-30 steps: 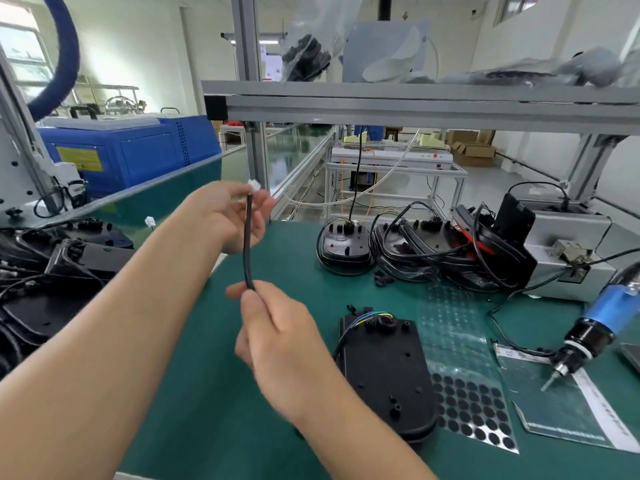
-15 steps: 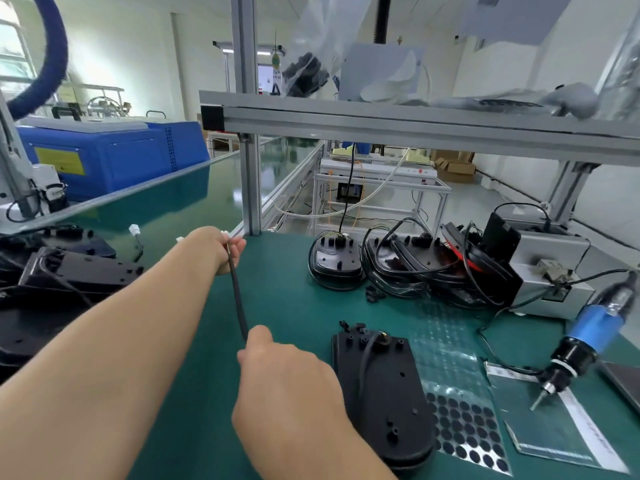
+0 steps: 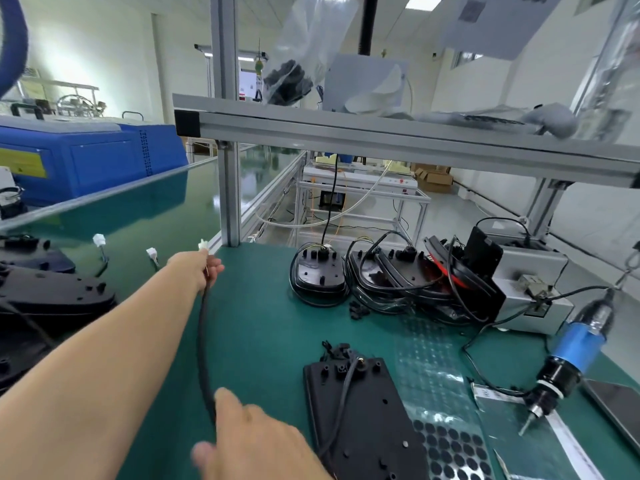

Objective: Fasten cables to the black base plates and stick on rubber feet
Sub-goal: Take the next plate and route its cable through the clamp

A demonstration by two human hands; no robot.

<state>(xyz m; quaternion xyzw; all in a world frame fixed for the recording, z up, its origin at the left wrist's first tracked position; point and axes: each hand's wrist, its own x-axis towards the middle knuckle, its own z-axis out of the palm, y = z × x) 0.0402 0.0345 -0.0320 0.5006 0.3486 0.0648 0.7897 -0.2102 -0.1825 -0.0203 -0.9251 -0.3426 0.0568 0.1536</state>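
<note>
My left hand (image 3: 199,270) is stretched far out over the green mat and pinches the black cable (image 3: 202,344) just below its white connector (image 3: 203,244). The cable hangs in a slack curve back to my right hand (image 3: 252,441), which holds its lower part near the bottom edge. A black base plate (image 3: 367,420) lies flat to the right of my right hand, with a thin cable running along its top face. A sheet of black round rubber feet (image 3: 446,452) lies beside the plate on its right.
Several black base plates with coiled cables (image 3: 381,275) lean in a row at the back. A blue electric screwdriver (image 3: 568,355) hangs at the right above a grey box (image 3: 533,282). More black plates (image 3: 52,292) lie at the left. An aluminium frame post (image 3: 230,188) stands behind my left hand.
My left hand has reached forward and away, drawing the cable out long. My right hand has dropped low and nearer the camera, still on the cable.
</note>
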